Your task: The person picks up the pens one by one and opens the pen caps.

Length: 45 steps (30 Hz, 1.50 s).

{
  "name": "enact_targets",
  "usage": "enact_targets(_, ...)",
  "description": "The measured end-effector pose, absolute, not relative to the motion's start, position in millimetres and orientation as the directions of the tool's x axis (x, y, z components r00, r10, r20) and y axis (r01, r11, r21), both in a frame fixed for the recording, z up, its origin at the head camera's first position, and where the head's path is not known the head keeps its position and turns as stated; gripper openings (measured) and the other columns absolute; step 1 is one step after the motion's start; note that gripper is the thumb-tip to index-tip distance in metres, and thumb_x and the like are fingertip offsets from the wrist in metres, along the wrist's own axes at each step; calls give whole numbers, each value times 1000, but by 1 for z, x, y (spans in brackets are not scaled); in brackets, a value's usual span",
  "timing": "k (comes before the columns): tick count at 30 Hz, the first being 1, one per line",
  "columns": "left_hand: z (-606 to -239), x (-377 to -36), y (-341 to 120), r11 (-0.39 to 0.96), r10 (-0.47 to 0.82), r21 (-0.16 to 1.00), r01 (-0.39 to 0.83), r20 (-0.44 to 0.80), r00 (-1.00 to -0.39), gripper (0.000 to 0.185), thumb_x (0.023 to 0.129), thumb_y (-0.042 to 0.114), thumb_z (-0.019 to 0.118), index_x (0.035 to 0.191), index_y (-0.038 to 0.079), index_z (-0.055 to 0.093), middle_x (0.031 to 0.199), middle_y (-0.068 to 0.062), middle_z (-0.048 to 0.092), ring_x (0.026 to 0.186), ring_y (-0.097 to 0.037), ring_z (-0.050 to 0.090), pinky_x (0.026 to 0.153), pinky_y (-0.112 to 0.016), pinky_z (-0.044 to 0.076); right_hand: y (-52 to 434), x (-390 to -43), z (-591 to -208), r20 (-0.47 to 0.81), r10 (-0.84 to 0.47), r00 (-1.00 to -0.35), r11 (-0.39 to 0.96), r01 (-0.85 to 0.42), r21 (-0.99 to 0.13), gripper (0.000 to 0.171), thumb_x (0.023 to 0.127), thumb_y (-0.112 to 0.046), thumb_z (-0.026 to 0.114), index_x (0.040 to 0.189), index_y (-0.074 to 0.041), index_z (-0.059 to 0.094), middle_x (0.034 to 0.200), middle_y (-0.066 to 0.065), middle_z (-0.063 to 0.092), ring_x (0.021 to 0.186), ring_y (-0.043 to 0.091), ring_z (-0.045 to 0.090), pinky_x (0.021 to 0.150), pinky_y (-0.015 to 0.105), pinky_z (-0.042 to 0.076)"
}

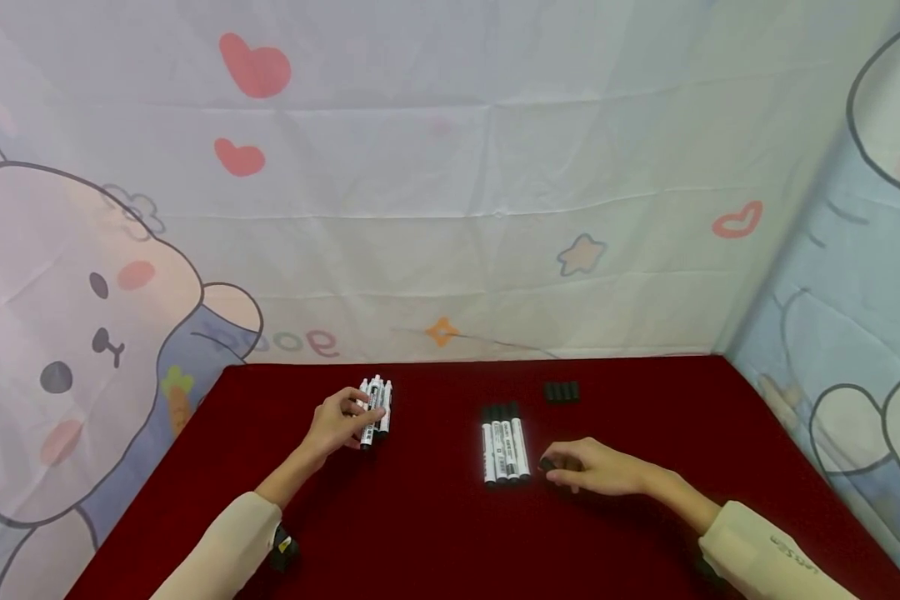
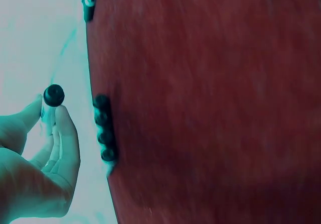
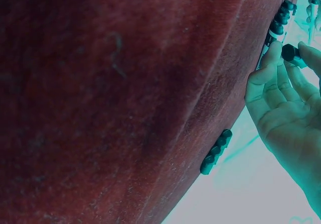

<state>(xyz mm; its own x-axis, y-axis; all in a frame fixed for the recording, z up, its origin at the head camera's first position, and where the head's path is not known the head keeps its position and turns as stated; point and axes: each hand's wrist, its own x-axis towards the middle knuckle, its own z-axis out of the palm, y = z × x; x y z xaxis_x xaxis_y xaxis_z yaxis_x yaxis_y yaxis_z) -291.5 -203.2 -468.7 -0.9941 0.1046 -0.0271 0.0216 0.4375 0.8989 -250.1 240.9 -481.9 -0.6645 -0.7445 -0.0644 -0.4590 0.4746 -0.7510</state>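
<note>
At the left of the table my left hand [image 1: 342, 422] pinches a white marker with a black end [image 1: 367, 437]. That end faces the camera in the left wrist view, between thumb and fingers. Beside it lie several white markers [image 1: 386, 408] with pale tips pointing away and no caps on them. Right of centre, my right hand [image 1: 592, 467] pinches a small black cap [image 3: 290, 53] between thumb and finger. Just left of this hand is a row of several white markers with black caps [image 1: 506, 450]. The two hands are well apart.
Several loose black caps [image 1: 562, 392] stand in a tight row toward the back, right of the capped markers. Dark red cloth [image 1: 420, 533] covers the table. A printed curtain [image 1: 495, 167] rises along its back and sides.
</note>
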Motion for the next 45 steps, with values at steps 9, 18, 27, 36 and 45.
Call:
enact_targets(9,-480,-314,-229,531,14,847,30,26,-1000,45,95,27,76,126,-3,62,100,-20,69,64,-12,66,60,-35,63,243,-251,-483,-56,-746,-663,469,-465,-750,31,107,-25,56,126,-1,62,97,4,68,76,6,63,69,23,56)
enact_targets(18,-486,-327,-239,551,-95,828,-98,-54,-994,48,94,27,76,127,-5,62,103,-21,69,67,-13,65,60,-32,62,243,-252,-486,-55,-743,-667,470,-462,-752,31,106,-25,56,125,0,62,96,4,68,75,4,62,69,23,56)
enact_targets(27,-494,-337,-242,555,-116,819,-146,-97,-988,49,93,27,77,125,-6,62,95,-17,72,69,-15,66,60,-30,62,244,-250,-484,-68,-741,-668,476,-452,-755,31,106,-25,56,125,-1,63,97,3,68,74,3,62,68,22,56)
enact_targets(36,-489,-336,-238,572,-108,811,-127,-80,-991,48,91,28,77,120,-8,64,87,-15,71,68,-17,67,60,-31,62,245,-250,-485,-68,-742,-667,478,-456,-751,31,106,-25,56,124,-1,63,96,2,68,75,3,62,69,22,57)
enact_targets(45,-490,-337,-238,574,-127,803,-159,-104,-986,46,93,29,76,121,-6,65,89,-14,71,63,-12,61,57,-27,59,245,-249,-485,-75,-741,-667,479,-447,-756,31,106,-24,56,125,-1,63,97,3,68,75,4,62,68,23,57)
